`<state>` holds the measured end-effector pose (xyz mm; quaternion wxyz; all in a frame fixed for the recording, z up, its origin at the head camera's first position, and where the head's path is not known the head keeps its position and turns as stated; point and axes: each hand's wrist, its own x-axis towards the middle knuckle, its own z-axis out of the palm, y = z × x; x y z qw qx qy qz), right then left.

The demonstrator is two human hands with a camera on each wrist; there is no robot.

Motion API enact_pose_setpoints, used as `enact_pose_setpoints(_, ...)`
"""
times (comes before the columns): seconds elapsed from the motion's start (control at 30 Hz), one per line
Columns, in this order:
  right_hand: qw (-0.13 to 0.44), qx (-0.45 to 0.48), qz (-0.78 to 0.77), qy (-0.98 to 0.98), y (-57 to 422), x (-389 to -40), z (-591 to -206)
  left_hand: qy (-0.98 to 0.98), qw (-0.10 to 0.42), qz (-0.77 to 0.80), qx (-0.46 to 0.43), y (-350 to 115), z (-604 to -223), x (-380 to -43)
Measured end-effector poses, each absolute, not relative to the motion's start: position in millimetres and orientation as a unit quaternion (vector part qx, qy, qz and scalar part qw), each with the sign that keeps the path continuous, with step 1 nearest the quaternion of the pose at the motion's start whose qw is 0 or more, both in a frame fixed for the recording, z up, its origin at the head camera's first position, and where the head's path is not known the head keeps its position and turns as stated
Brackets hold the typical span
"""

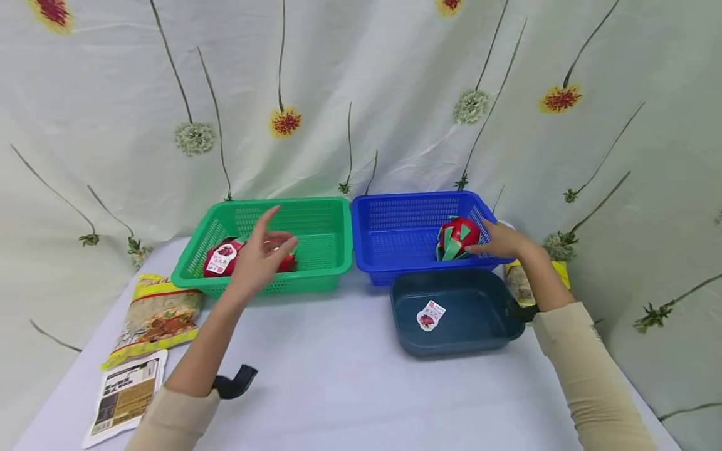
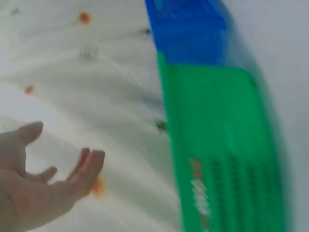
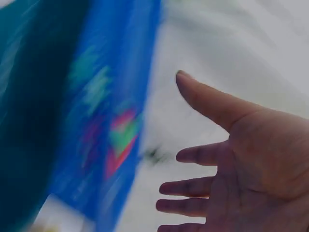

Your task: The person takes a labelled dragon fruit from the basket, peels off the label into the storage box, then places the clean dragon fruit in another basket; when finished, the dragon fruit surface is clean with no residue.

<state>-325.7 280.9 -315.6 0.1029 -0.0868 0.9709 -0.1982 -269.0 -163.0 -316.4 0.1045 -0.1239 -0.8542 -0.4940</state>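
In the head view my left hand (image 1: 261, 254) hovers over the green basket (image 1: 324, 250), fingers spread and holding nothing. Under and beside it lie red dragon fruits (image 1: 217, 258), one with a white label, partly covered by the hand. My right hand (image 1: 496, 241) is over the right edge of the blue basket (image 1: 389, 238), its thumb near a red dragon fruit (image 1: 462, 233) with green scales. The right wrist view shows the right palm (image 3: 265, 150) with thumb and fingers extended, nothing in them. In the left wrist view the left fingers (image 2: 89, 171) are loosely bent and hold nothing.
A dark teal tray (image 1: 457, 313) with a label sticker (image 1: 431, 316) inside stands in front of the blue basket. At the left lie a yellow food bag (image 1: 160, 316) and a white-brown packet (image 1: 128, 391). Another yellow packet (image 1: 521, 285) is partly behind the right forearm. A flowered curtain (image 1: 395, 94) hangs behind.
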Motion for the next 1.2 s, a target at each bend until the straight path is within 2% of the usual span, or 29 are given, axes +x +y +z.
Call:
enact_pose_setpoints(0.1,0.065,-0.12,-0.224,0.965,232.3,-333.6,-292.4,-0.874,0.132,-0.467,0.013,-206.7,-335.3,-244.0)
enact_pose_setpoints(0.23,0.012,-0.191,-0.278,0.942,155.2,-352.3,-270.0,-0.852,0.107,-0.496,0.131,-239.4,-360.0,-229.6)
enact_pose_setpoints(0.33,0.007,-0.248,-0.32,0.914,90.4,-370.6,-267.5,-0.791,0.092,-0.586,0.151,-251.1,-375.4,-232.1)
enact_pose_setpoints(0.4,0.016,-0.273,-0.36,0.892,49.7,-380.2,-274.1,-0.735,0.1,-0.653,0.154,-253.8,-384.6,-238.6)
enact_pose_setpoints(0.63,0.007,-0.272,-0.444,0.853,-55.7,-385.3,-331.1,-0.587,0.18,-0.778,0.13,-255.8,-411.6,-256.5)
enact_pose_setpoints(0.77,0.047,-0.252,-0.453,0.854,-77.1,-383.0,-358.6,-0.563,0.211,-0.792,0.109,-254.6,-420.5,-258.4)
enact_pose_setpoints(1.07,0.212,-0.232,-0.463,0.829,-78.7,-382.7,-383.0,-0.55,0.231,-0.798,0.079,-251.7,-426.6,-257.6)
enact_pose_setpoints(1.2,0.225,-0.236,-0.498,0.804,-86.5,-382.2,-385.1,-0.55,0.25,-0.793,0.076,-256.6,-428.0,-254.4)
